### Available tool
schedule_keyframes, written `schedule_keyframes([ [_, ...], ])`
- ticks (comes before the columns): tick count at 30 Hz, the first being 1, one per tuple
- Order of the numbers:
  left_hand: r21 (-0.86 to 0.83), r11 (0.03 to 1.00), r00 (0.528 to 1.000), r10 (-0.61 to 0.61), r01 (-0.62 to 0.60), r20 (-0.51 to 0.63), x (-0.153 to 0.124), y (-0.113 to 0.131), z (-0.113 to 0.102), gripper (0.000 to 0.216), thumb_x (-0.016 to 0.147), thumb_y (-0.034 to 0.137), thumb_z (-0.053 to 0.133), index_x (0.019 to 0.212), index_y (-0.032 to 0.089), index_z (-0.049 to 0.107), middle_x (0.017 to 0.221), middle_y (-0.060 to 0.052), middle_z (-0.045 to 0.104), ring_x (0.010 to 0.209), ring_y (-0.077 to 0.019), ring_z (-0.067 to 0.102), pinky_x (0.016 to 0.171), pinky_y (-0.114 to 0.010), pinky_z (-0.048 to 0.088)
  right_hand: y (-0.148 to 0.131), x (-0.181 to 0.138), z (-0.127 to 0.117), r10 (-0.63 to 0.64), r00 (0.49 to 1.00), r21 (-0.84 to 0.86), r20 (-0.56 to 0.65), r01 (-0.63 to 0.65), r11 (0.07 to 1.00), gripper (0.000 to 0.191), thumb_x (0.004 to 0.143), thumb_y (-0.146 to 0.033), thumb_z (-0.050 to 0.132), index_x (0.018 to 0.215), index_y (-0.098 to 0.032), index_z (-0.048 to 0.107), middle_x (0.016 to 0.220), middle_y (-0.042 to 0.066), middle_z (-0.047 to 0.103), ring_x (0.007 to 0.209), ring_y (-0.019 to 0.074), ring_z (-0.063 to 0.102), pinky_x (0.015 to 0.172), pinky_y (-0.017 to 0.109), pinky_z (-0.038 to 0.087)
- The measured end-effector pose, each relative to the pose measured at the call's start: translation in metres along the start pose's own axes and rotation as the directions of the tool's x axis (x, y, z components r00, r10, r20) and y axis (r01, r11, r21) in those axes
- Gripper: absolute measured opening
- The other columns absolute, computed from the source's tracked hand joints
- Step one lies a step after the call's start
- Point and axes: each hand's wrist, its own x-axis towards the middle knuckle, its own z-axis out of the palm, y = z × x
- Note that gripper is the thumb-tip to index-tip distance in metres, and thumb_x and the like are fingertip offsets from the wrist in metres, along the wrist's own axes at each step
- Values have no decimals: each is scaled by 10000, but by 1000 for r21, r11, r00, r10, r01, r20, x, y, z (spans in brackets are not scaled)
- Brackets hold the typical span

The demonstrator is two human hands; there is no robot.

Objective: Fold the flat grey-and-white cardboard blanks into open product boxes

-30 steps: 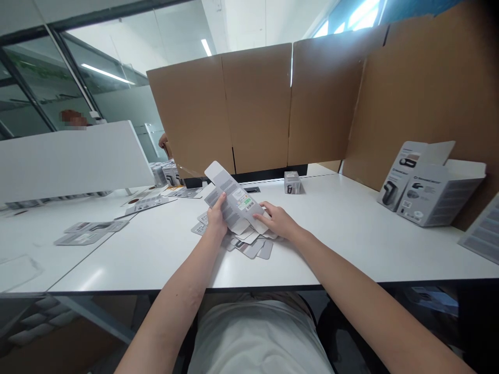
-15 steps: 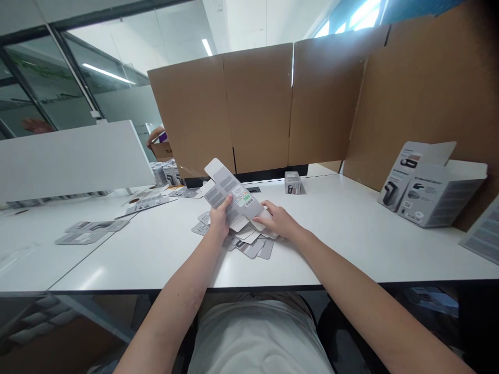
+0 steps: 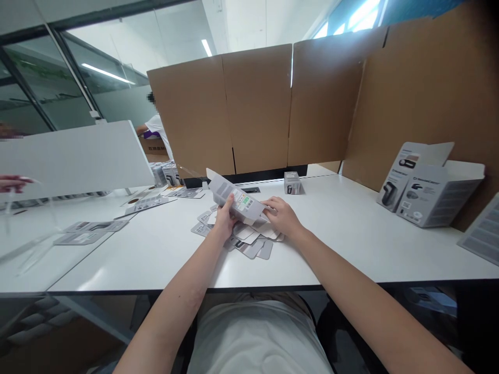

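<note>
A grey printed carton (image 3: 238, 201), partly opened out of its flat shape, is held tilted above the table in both hands. My left hand (image 3: 225, 217) grips its near side, thumb on the printed face and fingers underneath. At the carton's right end, my right hand (image 3: 281, 215) has its fingers closed around the flap edge; the fingertips are partly hidden. Below lies a loose pile of flat cartons (image 3: 249, 248), grey and white sides showing, overlapping one another on the white table (image 3: 335, 249).
A small box (image 3: 292, 183) stands at the back. Open-topped larger boxes (image 3: 429, 192) stand at right before cardboard walls (image 3: 257, 109). Flat cartons (image 3: 88, 232) lie at left. Another person's hand (image 3: 14, 183) holds clear plastic at far left; a person (image 3: 158, 127) stands behind a brown box (image 3: 154, 147).
The flat carton has been squeezed partly open into a box shape and tilted lower. At far left, another person's hand with clear plastic has appeared; the person behind has come further into view.
</note>
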Motion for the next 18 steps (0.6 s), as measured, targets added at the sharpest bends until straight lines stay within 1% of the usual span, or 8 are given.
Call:
schedule_keyframes([
  [3,17,1000,1000,5,-5,27,-1,-2,0,719,828,510,1106,1382,259,725,1392,-138,849,1273,-316,840,933,-363,715,4,1,1,-8,1000,-11,2,8,1000,339,1079,-268,672,1264,-357,942,1121,88,808,1172,325,696,1055,487,613],
  [6,36,999,1000,14,-15,22,-1,-1,0,693,807,522,1110,1332,254,746,1318,-131,864,1198,-320,854,907,-381,719,5,1,1,-16,1000,-1,11,16,1000,297,1115,-345,683,1241,-363,951,1079,85,783,1140,320,693,1034,475,613],
  [8,19,1000,1000,9,-9,14,0,1,-1,582,861,548,1054,1268,240,774,1283,-132,873,1186,-333,856,885,-383,719,4,1,2,-25,999,7,26,25,1000,291,1133,-424,691,1254,-335,940,1091,90,783,1100,313,706,991,459,610],
  [10,-33,999,1000,6,-6,-2,0,5,-3,466,946,580,957,1209,232,796,1259,-132,880,1192,-342,855,863,-374,714,4,0,2,-27,998,12,49,27,1000,335,1138,-512,705,1303,-306,911,1125,94,794,983,288,710,924,442,606],
  [12,-101,995,1000,16,-18,-22,1,8,-4,418,1012,600,862,1204,232,807,1260,-126,885,1197,-341,854,849,-362,704,3,-1,1,-12,998,15,61,11,1000,402,1129,-595,723,1341,-293,881,1151,91,805,859,254,690,870,430,600],
  [14,-153,988,999,23,-27,-30,-1,11,-5,414,1052,604,796,1233,232,811,1275,-119,886,1185,-333,856,831,-353,693,3,-1,1,14,998,21,60,-15,1000,440,1115,-656,735,1320,-290,870,1157,85,815,815,237,682,850,421,596],
  [16,-164,986,1000,13,-12,5,-3,12,-3,418,1076,599,754,1247,221,812,1276,-120,886,1158,-324,856,802,-346,683,2,-2,1,33,997,30,71,-35,999,449,1106,-691,737,1253,-289,873,1146,83,828,828,239,693,839,410,591],
  [18,-136,990,997,-21,30,70,-6,12,-2,431,1073,604,755,1238,211,813,1255,-127,886,1137,-327,855,789,-354,682,1,-2,0,42,995,36,92,-45,998,458,1101,-713,729,1167,-284,875,1111,82,837,844,246,698,820,399,580],
])
